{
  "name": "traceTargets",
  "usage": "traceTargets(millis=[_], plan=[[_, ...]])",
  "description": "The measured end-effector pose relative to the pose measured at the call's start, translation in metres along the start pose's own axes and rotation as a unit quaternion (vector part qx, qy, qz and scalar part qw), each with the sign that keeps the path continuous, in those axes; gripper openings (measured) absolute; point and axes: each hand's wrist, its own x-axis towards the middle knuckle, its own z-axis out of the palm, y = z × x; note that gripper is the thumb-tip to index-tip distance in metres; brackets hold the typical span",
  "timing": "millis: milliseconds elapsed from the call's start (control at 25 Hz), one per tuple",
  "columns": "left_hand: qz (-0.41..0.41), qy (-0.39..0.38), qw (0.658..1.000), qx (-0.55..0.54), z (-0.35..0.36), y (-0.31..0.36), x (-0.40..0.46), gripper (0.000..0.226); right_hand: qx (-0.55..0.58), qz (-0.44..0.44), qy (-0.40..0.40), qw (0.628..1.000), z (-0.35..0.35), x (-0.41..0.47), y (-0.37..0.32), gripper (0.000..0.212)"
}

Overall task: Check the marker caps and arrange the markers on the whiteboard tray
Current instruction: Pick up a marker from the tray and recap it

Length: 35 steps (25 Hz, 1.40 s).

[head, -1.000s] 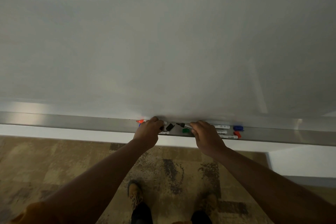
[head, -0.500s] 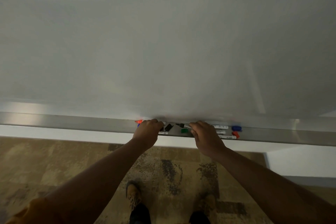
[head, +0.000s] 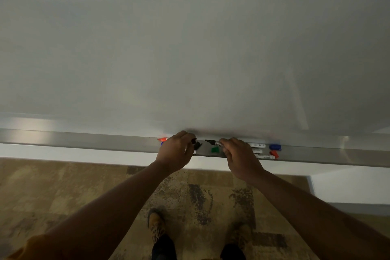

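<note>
Head view. I see 2 bare hands at the whiteboard tray [head: 84, 141], the long metal ledge under the whiteboard [head: 190, 48].

Right hand [head: 240, 157]: fingers closed around the barrel of an uncapped black marker [head: 214, 142]. The bare black tip points left, toward the left hand, and sits just above the tray.

Left hand [head: 176, 151]: fingers curled down over the tray at its back edge. A small dark piece shows at the fingertips; I cannot tell whether it is gripped or only touched. A loose black cap [head: 197, 145] lies on the tray just right of this hand, tilted. The 2 hands are apart, with the marker tip and the black cap between them.

A green cap [head: 214, 149] lies on the tray below the marker tip, just left of the right hand.

Left of the left hand, at the tray's back edge, an orange-red marker end [head: 162, 139] shows, with a blue bit just below it; the rest is hidden by the hand.

Right of the right hand, 3 white marker barrels [head: 256, 145] lie side by side along the tray. A blue cap [head: 274, 146] and a red cap [head: 274, 153] sit at their right ends.

Below the tray: patterned carpet [head: 63, 186] and 2 tan boots [head: 156, 225].
</note>
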Motion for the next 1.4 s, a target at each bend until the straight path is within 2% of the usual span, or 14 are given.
traceTargets(millis=[80, 160, 440, 560, 680, 920, 1200, 1400], plan=[[-0.06, 0.043, 0.99, -0.117, -0.004, 0.014, 0.0, 0.022, -0.001, -0.011, 0.011, 1.0, -0.006, -0.002, -0.005, 0.039], [-0.097, 0.07, 0.978, -0.172, -0.01, 0.027, 0.0, 0.023, -0.014, -0.033, 0.028, 0.999, -0.014, -0.003, -0.011, 0.042], [-0.081, 0.076, 0.969, -0.222, -0.03, 0.059, -0.001, 0.024, -0.074, -0.07, 0.064, 0.993, -0.039, -0.009, -0.031, 0.033], [-0.102, 0.034, 0.969, -0.224, -0.036, 0.067, 0.001, 0.02, -0.081, -0.07, 0.057, 0.993, -0.042, -0.013, -0.037, 0.029], [-0.154, -0.042, 0.946, -0.283, -0.049, 0.074, 0.006, 0.015, -0.089, -0.061, 0.044, 0.993, -0.049, -0.015, -0.046, 0.022], [-0.169, -0.137, 0.922, -0.319, -0.075, 0.088, 0.023, 0.008, -0.141, -0.002, 0.048, 0.989, -0.063, -0.008, -0.072, 0.053], [-0.219, -0.194, 0.885, -0.362, -0.084, 0.094, 0.032, 0.005, -0.158, 0.073, 0.02, 0.984, -0.072, 0.004, -0.099, 0.072], [-0.237, -0.201, 0.872, -0.378, -0.085, 0.091, 0.033, 0.006, -0.159, 0.076, 0.005, 0.984, -0.072, 0.005, -0.103, 0.073]])
